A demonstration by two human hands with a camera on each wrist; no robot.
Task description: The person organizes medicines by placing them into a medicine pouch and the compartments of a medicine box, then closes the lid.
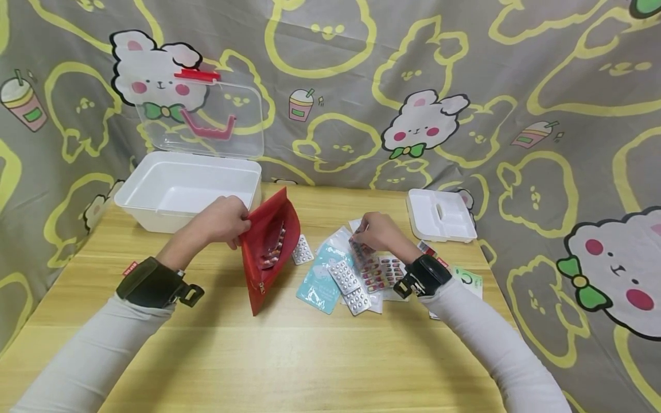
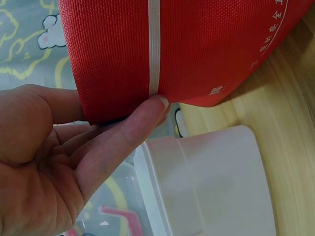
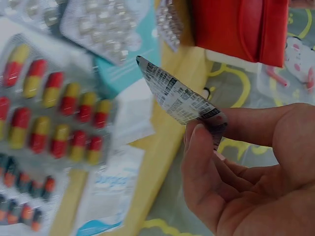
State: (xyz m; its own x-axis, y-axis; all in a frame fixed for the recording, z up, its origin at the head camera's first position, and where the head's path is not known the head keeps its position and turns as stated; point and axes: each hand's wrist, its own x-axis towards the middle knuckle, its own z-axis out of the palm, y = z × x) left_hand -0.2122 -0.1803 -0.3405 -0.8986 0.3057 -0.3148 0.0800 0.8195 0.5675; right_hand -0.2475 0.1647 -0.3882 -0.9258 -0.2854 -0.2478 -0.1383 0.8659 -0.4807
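My left hand (image 1: 224, 219) pinches the upper edge of a red zip pouch (image 1: 250, 258), which gapes open on the table with a capsule blister pack (image 1: 281, 238) inside. The left wrist view shows thumb and fingers on either side of the red fabric, by a pale strip. Above the pile of medicine, my right hand (image 1: 381, 232) pinches a blister pack (image 3: 182, 101) by one end, its printed foil back showing. Below lie a red-and-yellow capsule pack (image 3: 39, 101), a dark-and-orange capsule pack (image 3: 24, 191), tablet blister packs (image 1: 343, 277) and a teal sachet (image 1: 317, 284).
Behind the left hand stands a white box (image 1: 142, 198), its clear lid (image 1: 242, 115) raised. A white compartment tray (image 1: 439, 218) lies at the back right. A green-and-white packet (image 1: 471, 281) is partly behind the right wrist. Patterned cloth (image 1: 341, 86) hangs along the table's back edge.
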